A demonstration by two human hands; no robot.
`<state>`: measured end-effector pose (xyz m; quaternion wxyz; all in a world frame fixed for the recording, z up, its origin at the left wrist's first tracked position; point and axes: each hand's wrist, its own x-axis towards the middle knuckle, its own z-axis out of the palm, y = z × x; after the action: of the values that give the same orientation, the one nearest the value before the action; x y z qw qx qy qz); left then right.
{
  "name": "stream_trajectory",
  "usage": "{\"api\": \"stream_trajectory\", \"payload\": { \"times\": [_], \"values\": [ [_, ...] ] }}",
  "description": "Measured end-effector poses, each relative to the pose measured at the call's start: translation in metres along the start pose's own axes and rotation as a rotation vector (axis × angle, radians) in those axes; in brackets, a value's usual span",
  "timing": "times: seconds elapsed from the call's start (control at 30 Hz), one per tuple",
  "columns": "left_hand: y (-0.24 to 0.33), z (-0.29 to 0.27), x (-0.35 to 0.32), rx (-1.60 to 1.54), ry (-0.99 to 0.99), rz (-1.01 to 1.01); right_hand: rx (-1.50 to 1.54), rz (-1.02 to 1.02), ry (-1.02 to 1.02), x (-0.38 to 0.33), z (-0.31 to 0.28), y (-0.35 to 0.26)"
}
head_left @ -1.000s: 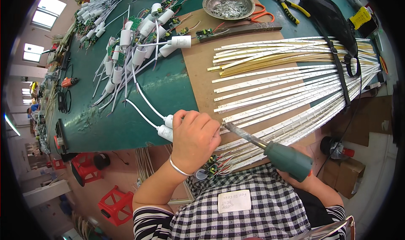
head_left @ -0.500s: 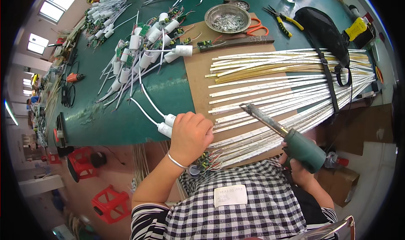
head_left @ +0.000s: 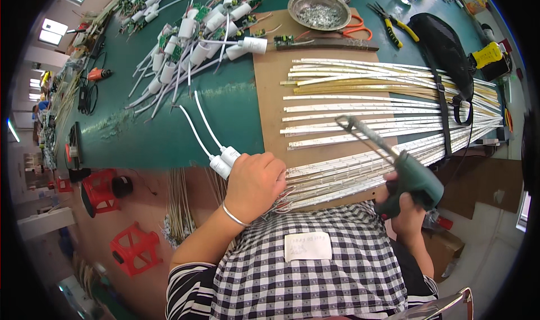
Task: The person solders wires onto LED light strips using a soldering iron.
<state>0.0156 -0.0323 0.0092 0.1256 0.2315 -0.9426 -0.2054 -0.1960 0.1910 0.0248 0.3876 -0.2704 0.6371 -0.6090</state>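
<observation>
My left hand (head_left: 255,186), with a silver bangle at its wrist, is closed at the near edge of the table. Two white cylindrical caps with white cords (head_left: 220,163) stick out from beneath its curled fingers. Thin wires (head_left: 284,200) at the ends of the near light strips (head_left: 337,176) lie beside that hand, and what else is under the palm is hidden. My right hand (head_left: 406,207) grips a dark green soldering gun (head_left: 417,182) by its handle. The gun's metal tip points up and left above the white strips (head_left: 332,117), apart from my left hand.
More capped cords with green circuit boards (head_left: 197,38) lie heaped at the far left. A metal bowl of solder bits (head_left: 319,10), orange-handled scissors (head_left: 358,28), yellow-handled pliers (head_left: 394,24) and a black mesh pouch (head_left: 441,50) lie beyond the strips. Red stools (head_left: 135,249) stand on the floor.
The view has shifted a little. The soldering gun has tilted and its tip is raised relative to the strips. Circuit boards below my left hand are now mostly out of sight; it still grips the caps.
</observation>
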Motion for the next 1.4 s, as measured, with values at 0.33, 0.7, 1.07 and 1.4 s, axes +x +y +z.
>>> {"api": "stream_trajectory", "payload": {
  "times": [0.33,0.7,1.07,1.4],
  "values": [
    [-0.018,-0.033,-0.006,0.052,0.194,-0.025,0.467,0.093,0.172,0.046,-0.008,0.027],
    [-0.044,-0.03,-0.061,-0.013,-0.054,-0.186,0.471,0.125,0.145,0.037,0.006,0.025],
    [-0.061,-0.089,0.065,0.139,-0.084,0.167,0.517,0.073,0.21,0.032,0.013,0.028],
    [-0.072,0.005,0.21,0.168,0.247,0.025,0.59,0.002,0.236,0.017,0.007,0.034]
  ]
}}
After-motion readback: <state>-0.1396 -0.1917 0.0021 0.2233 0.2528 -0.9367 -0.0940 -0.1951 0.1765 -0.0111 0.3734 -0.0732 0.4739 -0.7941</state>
